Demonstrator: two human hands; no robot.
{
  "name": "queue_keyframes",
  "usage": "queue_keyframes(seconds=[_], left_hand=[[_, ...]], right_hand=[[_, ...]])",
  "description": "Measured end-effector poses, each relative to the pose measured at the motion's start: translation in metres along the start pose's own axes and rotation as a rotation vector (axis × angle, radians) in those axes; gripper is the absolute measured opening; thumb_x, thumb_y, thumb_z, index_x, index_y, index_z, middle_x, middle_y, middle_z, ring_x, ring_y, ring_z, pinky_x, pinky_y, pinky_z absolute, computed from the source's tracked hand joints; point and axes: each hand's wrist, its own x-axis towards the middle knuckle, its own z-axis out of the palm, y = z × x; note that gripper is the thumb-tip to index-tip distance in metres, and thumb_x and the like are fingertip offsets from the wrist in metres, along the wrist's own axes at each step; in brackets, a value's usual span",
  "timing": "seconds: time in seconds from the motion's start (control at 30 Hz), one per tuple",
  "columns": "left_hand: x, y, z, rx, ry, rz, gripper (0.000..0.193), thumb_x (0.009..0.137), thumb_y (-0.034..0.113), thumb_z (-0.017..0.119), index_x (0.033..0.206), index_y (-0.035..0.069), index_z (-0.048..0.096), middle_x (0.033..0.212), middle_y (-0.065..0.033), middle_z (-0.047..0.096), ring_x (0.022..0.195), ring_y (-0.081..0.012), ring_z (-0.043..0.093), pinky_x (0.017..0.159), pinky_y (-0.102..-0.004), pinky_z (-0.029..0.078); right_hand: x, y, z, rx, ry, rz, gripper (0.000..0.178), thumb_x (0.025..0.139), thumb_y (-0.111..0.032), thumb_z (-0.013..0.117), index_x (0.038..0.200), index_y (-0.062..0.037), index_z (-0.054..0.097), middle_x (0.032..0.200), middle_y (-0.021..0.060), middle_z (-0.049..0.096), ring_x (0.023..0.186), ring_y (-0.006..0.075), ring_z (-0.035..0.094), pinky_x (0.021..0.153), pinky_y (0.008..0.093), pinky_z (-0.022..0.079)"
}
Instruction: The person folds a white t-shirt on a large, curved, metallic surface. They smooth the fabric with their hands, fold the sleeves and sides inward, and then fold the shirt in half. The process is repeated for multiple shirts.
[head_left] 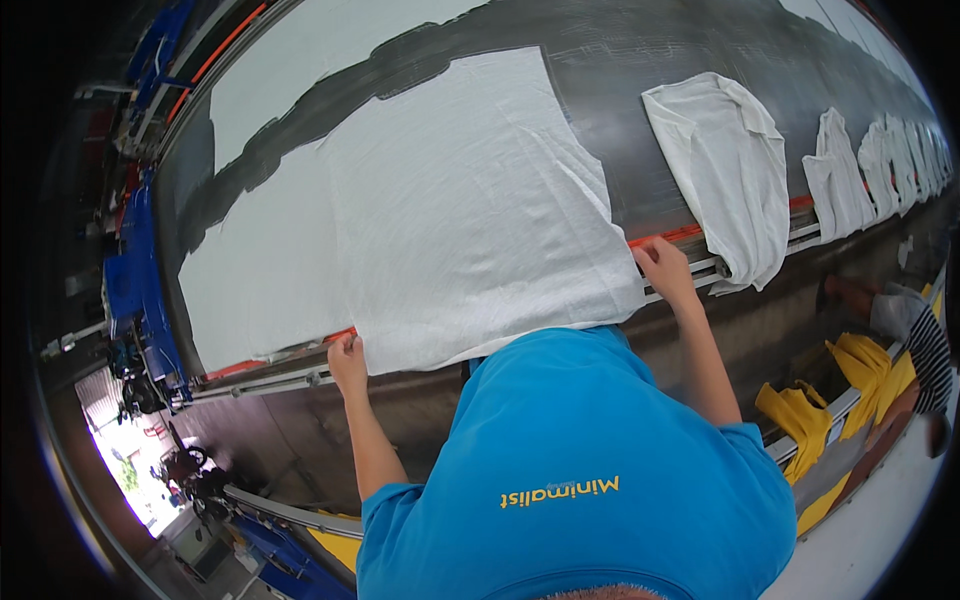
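Note:
A large white fabric panel [470, 210] lies spread over a dark long table [620, 130], its near edge hanging slightly over the table's front. My left hand [348, 368] is closed in a pinch at the panel's near left corner. At the near right corner, my right hand [666, 272] pinches the side edge, thumb and fingers together. Light wrinkles run across the panel's right half. Beneath and left of it, another flat white piece [265, 260] rests on the table.
A crumpled white fabric piece [725, 170] drapes over the front rail to the right, with several more [838, 175] beyond. Yellow cloths [800, 420] hang on a rail behind me. A person in a striped top [932, 360] is at the far right. Blue machinery [140, 290] stands left.

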Motion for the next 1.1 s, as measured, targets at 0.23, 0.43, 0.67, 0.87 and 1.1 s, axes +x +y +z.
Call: queue_keyframes(seconds=[0.23, 0.43, 0.67, 0.87, 1.1], left_hand=[[0.096, 0.119, 0.074, 0.123, -0.198, 0.333, 0.072, 0.099, 0.044, 0.063, 0.152, 0.002, 0.042, 0.160, -0.0277, 0.034, 0.148, -0.0425, 0.032, 0.121, -0.0487, 0.028], [0.162, 0.216, 0.170, 0.148, -0.237, 0.664, 0.079, 0.102, 0.055, 0.051, 0.160, 0.007, 0.031, 0.165, -0.0266, 0.023, 0.154, -0.0412, 0.020, 0.124, -0.0530, 0.016], [0.192, 0.361, 0.233, 0.195, -0.232, 0.961, 0.080, 0.101, 0.064, 0.044, 0.161, 0.013, 0.032, 0.167, -0.0229, 0.022, 0.156, -0.0372, 0.019, 0.126, -0.0538, 0.010], [0.158, 0.410, 0.254, 0.165, -0.353, 1.109, 0.080, 0.099, 0.068, 0.042, 0.162, 0.019, 0.031, 0.169, -0.0192, 0.020, 0.157, -0.0348, 0.015, 0.126, -0.0533, 0.007], [0.104, 0.401, 0.247, 0.103, -0.491, 1.182, 0.082, 0.096, 0.069, 0.047, 0.161, 0.021, 0.034, 0.168, -0.0182, 0.022, 0.157, -0.0340, 0.015, 0.126, -0.0566, 0.006]], right_hand=[[0.116, -0.032, 0.053, -0.006, 0.268, -0.002, 0.028, 0.089, -0.029, 0.072, 0.098, -0.0024, 0.071, 0.092, 0.0152, 0.072, 0.090, 0.0313, 0.069, 0.079, 0.0408, 0.053], [0.144, -0.067, 0.047, -0.127, -0.011, 0.138, 0.021, 0.086, -0.023, 0.069, 0.090, -0.0025, 0.070, 0.079, 0.0135, 0.069, 0.077, 0.0300, 0.068, 0.074, 0.0401, 0.053], [0.131, -0.065, 0.024, 0.225, 0.106, 0.148, 0.016, 0.088, -0.016, 0.069, 0.085, -0.0016, 0.062, 0.074, 0.0058, 0.065, 0.068, 0.0114, 0.058, 0.066, 0.0286, 0.049], [0.139, -0.053, 0.039, 0.267, 0.145, 0.190, 0.018, 0.092, -0.019, 0.070, 0.092, -0.0011, 0.066, 0.076, 0.0042, 0.067, 0.068, 0.0098, 0.058, 0.066, 0.0276, 0.049], [0.139, -0.048, 0.044, 0.270, 0.152, 0.210, 0.021, 0.092, -0.021, 0.072, 0.095, -0.0010, 0.068, 0.080, 0.0051, 0.069, 0.070, 0.0112, 0.061, 0.067, 0.0287, 0.050]])
